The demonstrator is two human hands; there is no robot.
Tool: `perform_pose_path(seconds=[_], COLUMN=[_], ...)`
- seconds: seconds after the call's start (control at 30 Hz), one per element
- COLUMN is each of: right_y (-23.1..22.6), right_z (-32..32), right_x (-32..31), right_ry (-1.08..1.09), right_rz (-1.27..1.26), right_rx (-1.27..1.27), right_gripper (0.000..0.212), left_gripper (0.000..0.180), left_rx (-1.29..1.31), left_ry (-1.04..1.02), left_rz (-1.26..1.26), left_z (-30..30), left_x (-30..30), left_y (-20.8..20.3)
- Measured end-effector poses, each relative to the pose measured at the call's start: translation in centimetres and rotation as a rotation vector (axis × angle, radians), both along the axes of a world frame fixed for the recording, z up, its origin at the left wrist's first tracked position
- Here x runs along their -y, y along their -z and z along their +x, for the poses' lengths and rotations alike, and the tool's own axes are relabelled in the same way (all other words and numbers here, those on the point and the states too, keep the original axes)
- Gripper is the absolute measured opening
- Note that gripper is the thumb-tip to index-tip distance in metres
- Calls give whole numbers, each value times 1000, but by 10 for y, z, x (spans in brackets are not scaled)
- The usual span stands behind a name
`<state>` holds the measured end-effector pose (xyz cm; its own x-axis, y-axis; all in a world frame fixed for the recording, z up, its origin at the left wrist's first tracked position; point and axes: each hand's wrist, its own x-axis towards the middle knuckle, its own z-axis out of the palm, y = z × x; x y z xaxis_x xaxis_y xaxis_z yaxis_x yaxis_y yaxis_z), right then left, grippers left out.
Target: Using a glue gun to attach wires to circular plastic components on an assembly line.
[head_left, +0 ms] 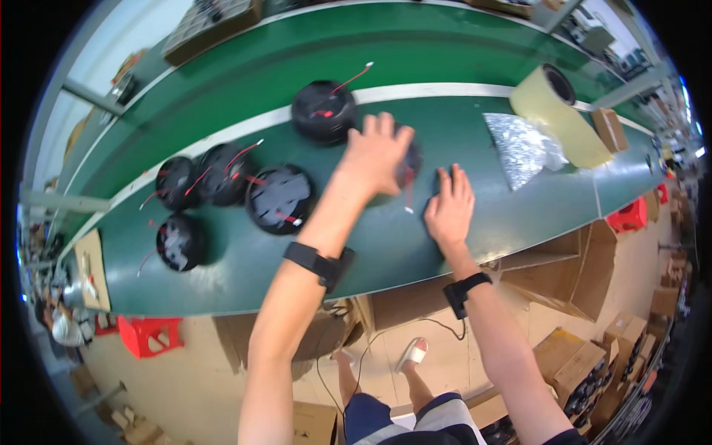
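My left hand (pixel 374 152) is spread over a black round housing (pixel 410 165), its thumb and fingers at the rim. The hand hides much of this part, and both look blurred. A red wire with a white plug hangs off the housing's near side. Just behind my left hand stands another black round housing (pixel 323 113), with a red wire reaching up from it. To the right, my right hand (pixel 451 208) lies on the green table (pixel 348 256) with its fingers stretched out and nothing in them.
Several similar housings with red wires, one of them a housing with grey patches (pixel 282 199), lie at the left. Silvery bubble wrap (pixel 521 148) and a yellowish roll (pixel 545 96) are at the right. Cardboard boxes (pixel 571 271) and red stools (pixel 150 335) stand below the table edge.
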<state>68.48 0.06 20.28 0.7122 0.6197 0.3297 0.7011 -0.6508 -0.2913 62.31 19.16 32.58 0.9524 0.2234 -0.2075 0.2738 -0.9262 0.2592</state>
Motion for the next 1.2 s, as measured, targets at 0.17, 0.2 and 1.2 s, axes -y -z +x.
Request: perform_pose_path(seconds=[0.17, 0.2, 1.2], right_y=[5, 6, -7], right_z=[6, 3, 10], right_x=[4, 1, -1], right_ry=[10, 4, -24], right_rz=[-1, -2, -68], right_rx=[31, 34, 102], right_gripper=[52, 52, 48], left_gripper=[108, 107, 52], left_rx=[335, 413, -238], left_ry=[-198, -251, -95], left_rz=[-127, -162, -1390], left_z=[-95, -122, -359], left_x=[99, 110, 105], left_y=[30, 34, 140])
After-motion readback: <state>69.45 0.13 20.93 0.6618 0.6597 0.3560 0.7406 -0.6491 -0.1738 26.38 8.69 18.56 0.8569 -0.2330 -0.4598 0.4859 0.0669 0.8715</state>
